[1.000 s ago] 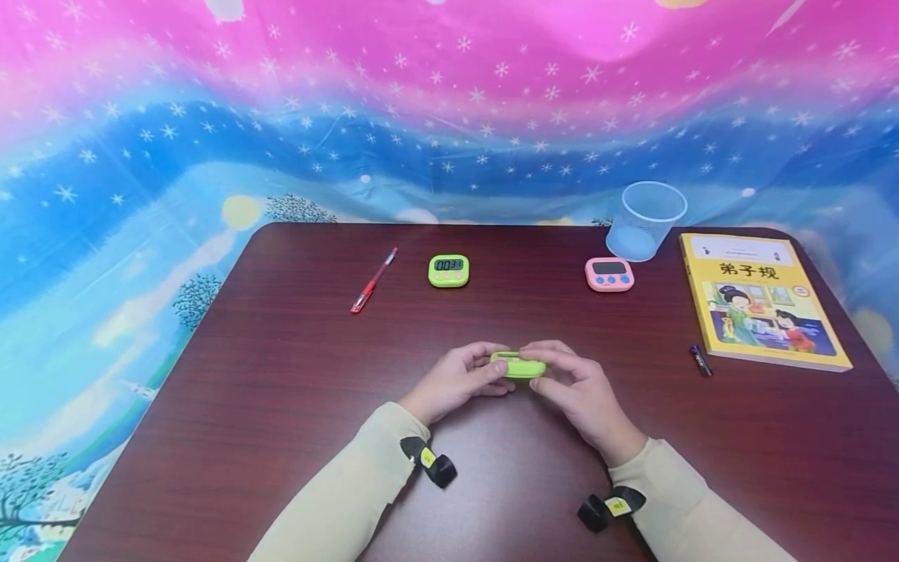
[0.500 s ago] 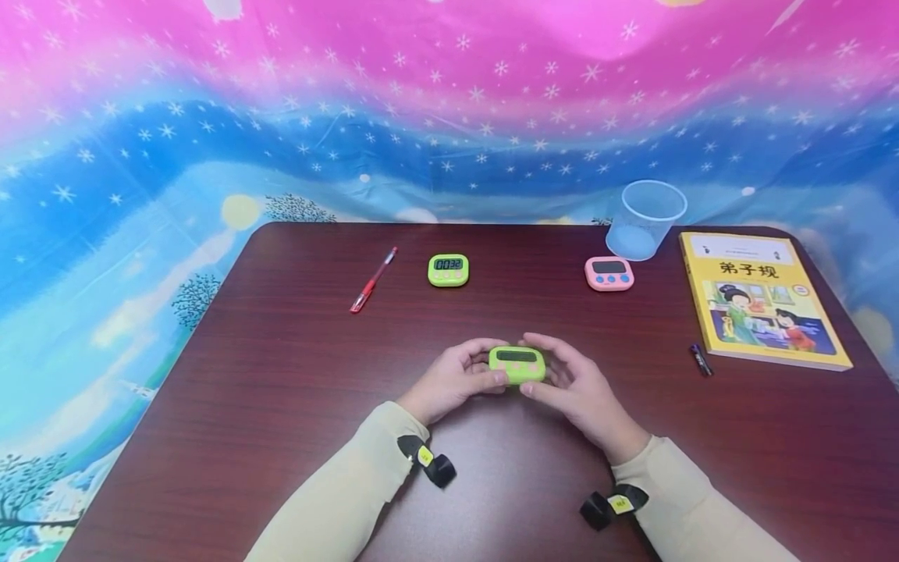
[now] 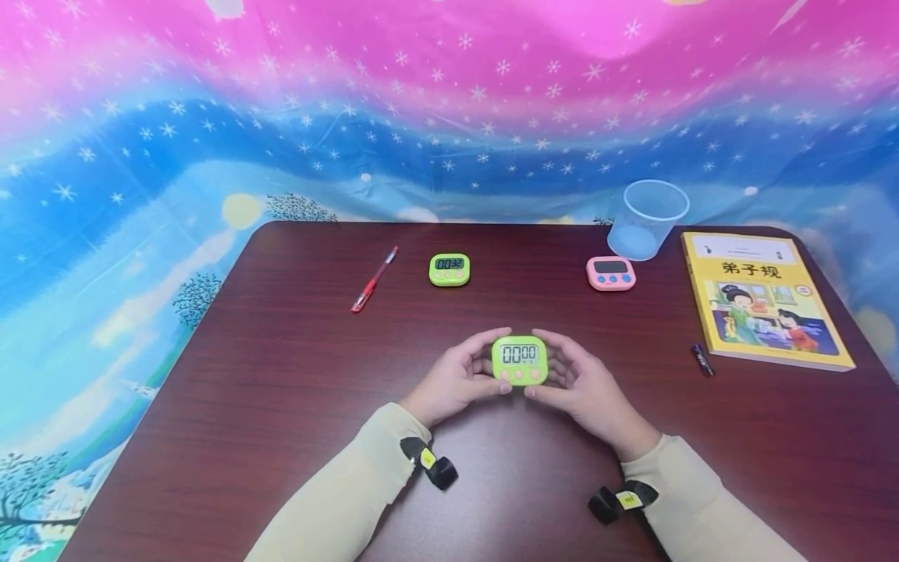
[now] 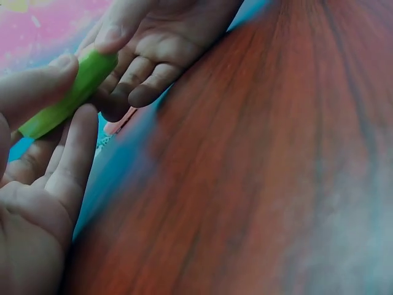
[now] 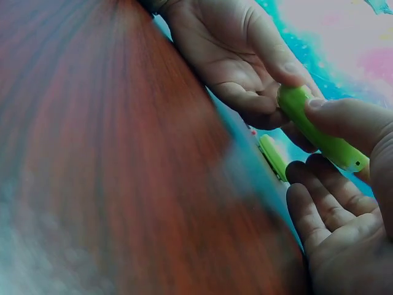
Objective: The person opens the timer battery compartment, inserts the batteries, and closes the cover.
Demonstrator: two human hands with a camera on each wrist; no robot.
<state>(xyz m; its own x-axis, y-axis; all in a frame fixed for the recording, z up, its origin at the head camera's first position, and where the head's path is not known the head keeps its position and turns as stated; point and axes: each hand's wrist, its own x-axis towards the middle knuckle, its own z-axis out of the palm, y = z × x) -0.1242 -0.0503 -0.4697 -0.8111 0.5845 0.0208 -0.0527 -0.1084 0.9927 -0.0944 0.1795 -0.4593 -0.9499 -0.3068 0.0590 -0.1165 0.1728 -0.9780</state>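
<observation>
Head view shows the person's left grip (image 3: 460,378) and right grip (image 3: 586,390), two bare hands, jointly grasping the green timer (image 3: 520,359) between them. The left one pinches its left side, thumb on the lower front corner near a button, while the right one holds the other side with its thumb at the bottom edge and its index finger at the upper corner. The timer's face is turned toward the camera, its display reading 00 00 above three pale pink buttons. Both wrist views show it edge-on, raised above the table (image 3: 295,406), with a thumb from each hand on it. Pale sleeves (image 3: 344,484) cover the forearms, and each wrist wears a black strap (image 3: 428,462) with a yellow tag. Beyond the hands, the rear timer (image 3: 449,270), also green, lies on the table and reads 00 32. Left of it, the red pen (image 3: 374,279) lies at a slant. Over to the right, the pink timer (image 3: 611,274), with three blue buttons, sits just in front of the clear cup (image 3: 644,222); whether they touch is hard to tell. Near the right edge lies the yellow book (image 3: 769,300), cover up, with a small dark cylinder (image 3: 702,361) just beside its near left corner. Behind the table hangs a pink and blue cloth (image 3: 449,94) dotted with white snowflakes.
</observation>
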